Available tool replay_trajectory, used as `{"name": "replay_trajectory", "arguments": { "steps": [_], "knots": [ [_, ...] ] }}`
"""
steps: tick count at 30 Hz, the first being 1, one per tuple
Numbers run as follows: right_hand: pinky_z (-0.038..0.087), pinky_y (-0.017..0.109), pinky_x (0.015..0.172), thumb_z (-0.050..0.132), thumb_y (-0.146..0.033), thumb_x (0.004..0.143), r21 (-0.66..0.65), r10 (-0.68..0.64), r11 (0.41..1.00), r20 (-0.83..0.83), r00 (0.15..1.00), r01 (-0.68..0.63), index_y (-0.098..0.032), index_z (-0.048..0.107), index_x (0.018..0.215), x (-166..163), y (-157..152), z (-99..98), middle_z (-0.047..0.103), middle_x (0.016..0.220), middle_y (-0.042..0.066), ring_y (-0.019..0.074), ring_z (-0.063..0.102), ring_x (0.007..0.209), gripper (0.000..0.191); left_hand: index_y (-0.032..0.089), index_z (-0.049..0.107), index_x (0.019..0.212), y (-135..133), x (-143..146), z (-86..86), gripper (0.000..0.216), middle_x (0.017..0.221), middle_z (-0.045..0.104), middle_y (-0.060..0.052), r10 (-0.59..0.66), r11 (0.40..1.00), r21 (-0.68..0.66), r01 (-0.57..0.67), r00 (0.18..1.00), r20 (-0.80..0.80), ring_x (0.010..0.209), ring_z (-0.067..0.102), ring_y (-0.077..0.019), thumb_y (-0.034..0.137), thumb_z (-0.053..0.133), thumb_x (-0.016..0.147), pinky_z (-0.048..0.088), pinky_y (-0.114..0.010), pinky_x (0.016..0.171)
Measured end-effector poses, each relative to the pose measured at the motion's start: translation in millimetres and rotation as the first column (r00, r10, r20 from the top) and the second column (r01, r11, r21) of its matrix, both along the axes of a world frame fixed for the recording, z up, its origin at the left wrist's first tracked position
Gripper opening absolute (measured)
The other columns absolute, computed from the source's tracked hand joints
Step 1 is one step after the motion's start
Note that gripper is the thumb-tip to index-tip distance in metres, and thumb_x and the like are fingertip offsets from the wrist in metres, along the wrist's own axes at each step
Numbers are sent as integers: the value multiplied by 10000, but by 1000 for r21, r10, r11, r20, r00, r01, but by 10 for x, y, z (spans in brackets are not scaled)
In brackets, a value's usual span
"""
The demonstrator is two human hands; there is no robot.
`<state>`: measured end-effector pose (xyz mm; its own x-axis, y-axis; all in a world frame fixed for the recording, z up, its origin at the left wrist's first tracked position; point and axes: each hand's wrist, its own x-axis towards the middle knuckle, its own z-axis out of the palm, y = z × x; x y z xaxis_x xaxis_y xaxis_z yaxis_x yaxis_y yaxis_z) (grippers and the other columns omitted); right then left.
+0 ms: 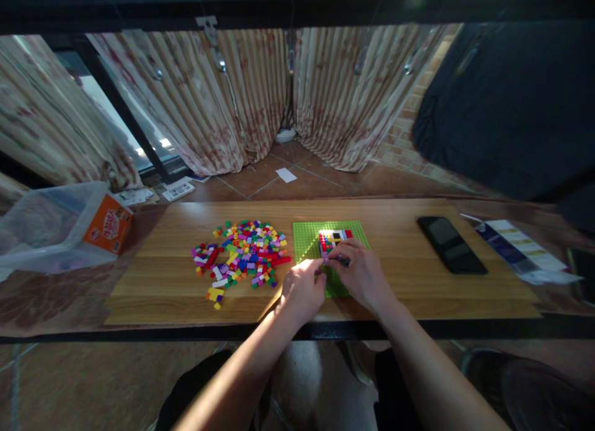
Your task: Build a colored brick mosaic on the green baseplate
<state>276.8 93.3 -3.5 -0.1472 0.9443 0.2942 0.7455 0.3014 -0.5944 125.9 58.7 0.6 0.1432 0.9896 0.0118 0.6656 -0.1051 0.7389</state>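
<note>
On the wooden tabletop lies a green studded baseplate [304, 235], with a small structure of coloured toy bricks [335, 235] built on it in red, white, black and other colours. Both hands meet at the near left corner of this structure. My left hand [304, 288] has its thumb and forefinger closed at a small purple brick [326, 256]. My right hand [360, 270] has its fingers bent together at the same corner, partly covering the structure; what lies between them is hidden. A loose heap of coloured bricks [248, 254] spreads left of the baseplate.
A black phone [450, 245] lies on the right of the table [395, 232], with printed papers [523, 245] beyond it. Off the left end stands a clear plastic tub [51, 226] with an orange label. Curtains [251, 96] hang behind; a white paper [286, 175] lies on the floor.
</note>
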Motion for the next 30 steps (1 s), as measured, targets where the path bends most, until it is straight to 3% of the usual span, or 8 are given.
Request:
{"name": "replay_trajectory", "arguments": {
  "steps": [14, 30],
  "knots": [
    [458, 299, 697, 611, -156, 781, -45, -81, 996, 14, 997, 82, -203, 699, 699, -31, 18, 47, 672, 847, 40, 170, 618, 754, 130, 204, 658, 1158, -34, 55, 62, 320, 963, 722, -91, -19, 1000, 7, 21, 986, -163, 906, 670, -251, 201, 481, 891, 500, -332, 756],
    [456, 295, 716, 610, -158, 796, -77, -75, 994, -31, 997, 72, -193, 681, 652, -49, 8, 66, 662, 824, 36, 161, 611, 758, 164, 201, 605, 1134, -61, 115, 59, 284, 985, 690, -71, -47, 999, 4, 50, 957, -287, 890, 665, -230, 186, 448, 898, 497, -321, 736]
  ]
}}
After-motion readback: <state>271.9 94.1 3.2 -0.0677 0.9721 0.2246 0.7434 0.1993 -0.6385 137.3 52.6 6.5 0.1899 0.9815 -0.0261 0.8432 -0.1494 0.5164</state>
